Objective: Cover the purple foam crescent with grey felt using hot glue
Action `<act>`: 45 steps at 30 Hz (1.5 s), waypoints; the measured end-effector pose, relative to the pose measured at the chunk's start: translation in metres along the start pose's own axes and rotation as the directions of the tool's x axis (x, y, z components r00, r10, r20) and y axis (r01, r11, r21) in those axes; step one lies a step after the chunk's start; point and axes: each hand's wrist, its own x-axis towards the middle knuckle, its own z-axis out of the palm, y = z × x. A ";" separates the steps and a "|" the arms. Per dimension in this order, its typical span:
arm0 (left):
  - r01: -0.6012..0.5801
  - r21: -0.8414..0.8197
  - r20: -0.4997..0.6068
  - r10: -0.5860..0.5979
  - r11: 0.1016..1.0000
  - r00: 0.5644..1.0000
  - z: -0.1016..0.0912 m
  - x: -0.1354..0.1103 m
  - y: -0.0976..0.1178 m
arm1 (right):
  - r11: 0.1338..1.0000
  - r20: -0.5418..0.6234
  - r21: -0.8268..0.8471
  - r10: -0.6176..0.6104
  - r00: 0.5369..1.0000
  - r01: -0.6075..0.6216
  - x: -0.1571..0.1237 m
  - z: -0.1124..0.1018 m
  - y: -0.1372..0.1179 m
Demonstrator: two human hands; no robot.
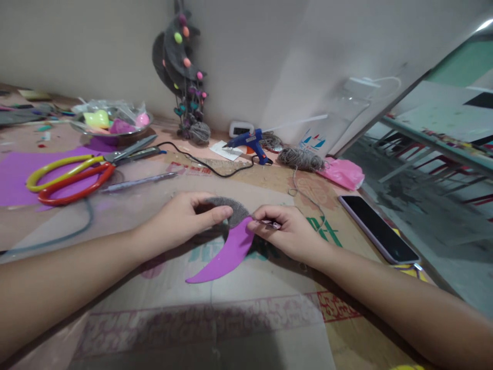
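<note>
A purple foam crescent (228, 253) lies on the cardboard-covered table (269, 318), its upper part wrapped in grey yarn (231, 208). My left hand (185, 218) is closed on the yarn-wrapped top of the crescent, thumb pressing on the grey part. My right hand (287, 231) pinches the crescent's outer edge where the wrap ends, holding a thin strand of yarn (298, 192) that runs back to a grey yarn ball (300, 158).
Large scissors (77, 174) with yellow and red handles lie on a purple foam sheet (15, 174) at left, a pen (138, 181) beside them. A blue glue gun (250, 141), a bowl of pompoms (111, 123), a finished hanging decoration (181, 67), a pink bag (342, 172) and a phone (379, 228) are around.
</note>
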 end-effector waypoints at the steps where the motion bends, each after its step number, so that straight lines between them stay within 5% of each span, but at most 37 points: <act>1: -0.001 0.012 0.006 0.001 1.000 1.000 0.000 0.000 0.000 | 1.000 0.002 -0.023 -0.005 1.000 0.005 0.000 0.000 0.000; 6: -0.063 0.123 -0.015 0.066 0.990 0.998 0.000 0.000 0.002 | 0.995 -0.023 -0.085 -0.061 0.998 0.059 0.000 -0.003 0.001; 11: -0.071 0.104 -0.022 0.074 0.992 0.997 0.001 -0.001 0.004 | 0.940 -0.176 -0.195 -0.314 0.933 0.279 -0.003 -0.011 0.005; 19: -0.110 0.196 0.001 0.112 0.974 0.994 -0.002 0.001 0.003 | 0.696 0.031 -0.576 -0.505 0.863 0.428 -0.007 -0.012 0.003; 29: -0.073 0.167 0.013 0.072 0.983 0.997 0.000 -0.001 0.004 | 0.587 0.070 -0.659 -0.575 0.815 0.471 -0.001 -0.015 0.007; 45: -0.094 0.223 0.043 0.086 0.970 0.995 -0.001 0.000 0.005 | 0.616 0.112 -0.588 -0.579 0.808 0.523 0.001 -0.019 0.010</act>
